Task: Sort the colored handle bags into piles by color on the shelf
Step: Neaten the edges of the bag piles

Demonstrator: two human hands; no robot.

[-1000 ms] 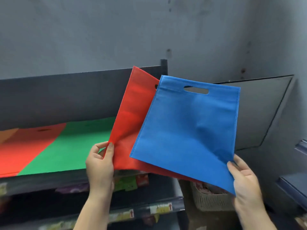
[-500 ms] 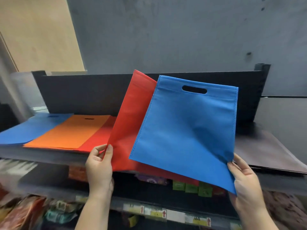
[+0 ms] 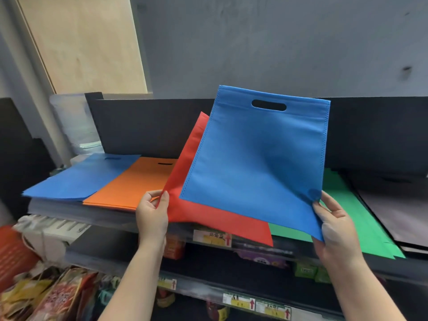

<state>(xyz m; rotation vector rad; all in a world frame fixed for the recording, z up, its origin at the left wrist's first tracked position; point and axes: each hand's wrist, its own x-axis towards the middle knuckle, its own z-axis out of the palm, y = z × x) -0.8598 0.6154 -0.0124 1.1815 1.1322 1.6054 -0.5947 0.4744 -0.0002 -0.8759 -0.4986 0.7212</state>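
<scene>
My right hand (image 3: 334, 225) pinches the lower right corner of a blue handle bag (image 3: 257, 163), held up in front of the shelf. Behind it, my left hand (image 3: 151, 216) pinches the lower left corner of a red handle bag (image 3: 196, 214). Flat on the shelf lie a blue pile (image 3: 78, 177) at the left, an orange pile (image 3: 136, 181) beside it, a green pile (image 3: 361, 218) to the right and a dark brown pile (image 3: 393, 205) at the far right. The held bags hide the shelf's middle.
The shelf has a dark back panel (image 3: 143, 126) and a front edge with price labels (image 3: 213, 238). Lower shelves hold packaged goods (image 3: 261, 259). A red basket (image 3: 14, 253) and snack packets (image 3: 58, 297) sit at the lower left. A grey wall rises behind.
The view has swung left along the shelf, bringing the blue and orange piles and then the green and brown piles into sight. Both hands keep their grips; the blue bag sits a little higher.
</scene>
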